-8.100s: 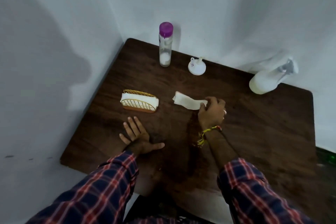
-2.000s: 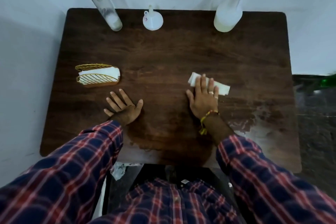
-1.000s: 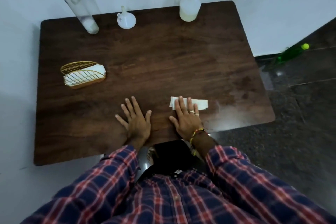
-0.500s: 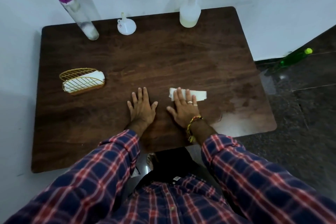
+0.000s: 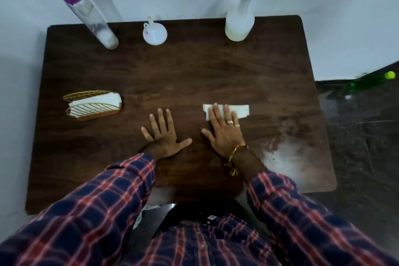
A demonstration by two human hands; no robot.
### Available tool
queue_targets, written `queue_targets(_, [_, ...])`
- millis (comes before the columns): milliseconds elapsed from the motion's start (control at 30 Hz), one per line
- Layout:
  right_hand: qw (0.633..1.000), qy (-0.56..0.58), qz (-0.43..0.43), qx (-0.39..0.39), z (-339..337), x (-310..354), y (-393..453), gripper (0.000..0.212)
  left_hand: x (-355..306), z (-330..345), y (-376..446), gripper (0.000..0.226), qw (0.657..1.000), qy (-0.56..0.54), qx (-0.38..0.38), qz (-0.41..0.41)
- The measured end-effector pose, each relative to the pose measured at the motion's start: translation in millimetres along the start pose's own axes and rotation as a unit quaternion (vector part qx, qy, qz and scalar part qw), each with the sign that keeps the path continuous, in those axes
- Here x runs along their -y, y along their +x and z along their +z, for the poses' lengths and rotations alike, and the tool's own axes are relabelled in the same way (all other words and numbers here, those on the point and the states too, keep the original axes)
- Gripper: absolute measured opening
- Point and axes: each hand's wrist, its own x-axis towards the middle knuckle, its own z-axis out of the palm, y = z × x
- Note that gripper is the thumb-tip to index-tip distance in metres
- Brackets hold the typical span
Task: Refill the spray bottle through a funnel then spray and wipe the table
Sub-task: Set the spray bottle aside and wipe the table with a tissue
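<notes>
The flat right hand [image 5: 224, 131] has pushed the folded tissue [image 5: 240, 110] a little further across the surface [image 5: 194, 71], left hand [image 5: 164, 134] lying flat, released, so wiping seems nearly finished.

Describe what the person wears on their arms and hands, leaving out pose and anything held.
Both arms have long plaid sleeves in navy with red and pale stripes, cuffs ending at the wrists. The right hand wears two rings and a yellow-and-red thread bracelet with a dangling end. The left hand is bare.
</notes>
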Motion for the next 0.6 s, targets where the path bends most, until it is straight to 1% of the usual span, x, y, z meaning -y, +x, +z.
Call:
queue_targets(33, [1.000,0.000,0.005,-0.011,2,-4,-3,0.077,0,-1,0,0.123,1.000,-0.002,0.001,0.001])
queue_targets(100, [0.996,0.012,0.067,-0.053,-2,-18,9,0.074,1,-4,-2,0.123,1.000,-0.002,0.006,0.006])
queue_targets(167, [0.987,0.039,0.140,-0.068,-15,-31,41,0.072,1,-5,-2,0.122,1.000,-0.007,0.014,0.006])
queue_targets(233, [0.981,0.058,0.165,-0.080,-33,-36,83,0.071,1,-3,-1,0.122,1.000,-0.004,0.011,0.007])
queue_targets(300, [0.985,0.060,0.144,-0.080,-47,-32,120,0.070,1,-4,-1,0.122,1.000,0.000,0.009,0.006])
queue_targets(367, [0.995,0.028,0.079,-0.058,-50,-16,135,0.070,0,-4,-1,0.122,1.000,0.000,0.009,-0.001])
queue_targets(433, [0.999,-0.010,-0.013,-0.029,-40,7,126,0.069,-2,-3,-1,0.122,1.000,0.001,0.005,-0.004])
queue_targets(500, [0.997,-0.025,-0.070,-0.016,-27,21,95,0.068,-3,-4,-1,0.122,1.000,0.000,0.001,-0.007])
queue_targets(533, [0.997,-0.026,-0.073,-0.019,-21,21,78,0.068,-3,-5,-1,0.122,1.000,-0.001,0.001,-0.008])
queue_targets(567, [0.998,-0.022,-0.054,-0.024,-17,14,62,0.068,-3,-5,-2,0.122,1.000,-0.003,0.006,-0.006])
queue_targets(600, [0.999,-0.010,-0.014,-0.035,-12,1,49,0.068,-3,-6,-1,0.122,1.000,-0.005,0.014,-0.003])
